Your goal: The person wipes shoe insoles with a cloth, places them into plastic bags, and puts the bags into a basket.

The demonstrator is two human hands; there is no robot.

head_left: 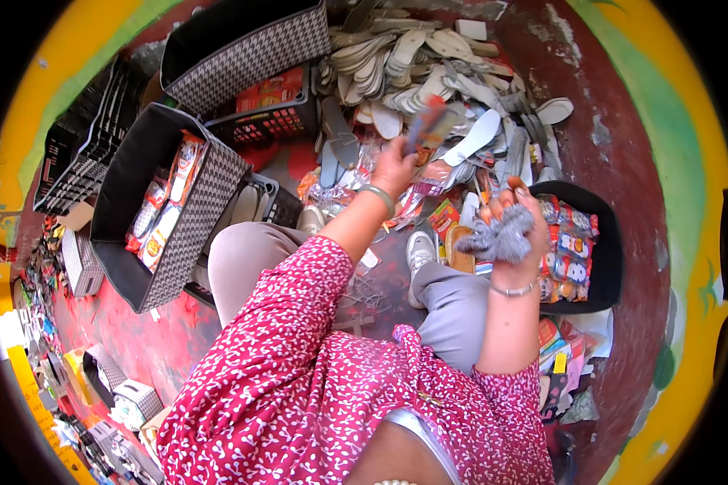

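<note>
My left hand (395,168) is raised ahead of me, its fingers closed on a flat grey-brown piece (433,128) with an orange end. Motion blurs that piece, so its kind is not plain. To the right, my right hand (519,212) is closed around a grey fluffy bundle (497,236), which hangs over the palm toward the wrist. Past both hands lies a large heap of pale shoe insoles (368,69). Next to my right hand stands a black bin (607,271) with several rows of wrapped packs (573,245).
On the left, a houndstooth-patterned box (188,218) holds wrapped packs (171,198). Behind it are another patterned box (247,56) and a black crate (299,113). A dark red wall (635,202) bounds the right side. Colourful packets (562,356) lie by my right elbow.
</note>
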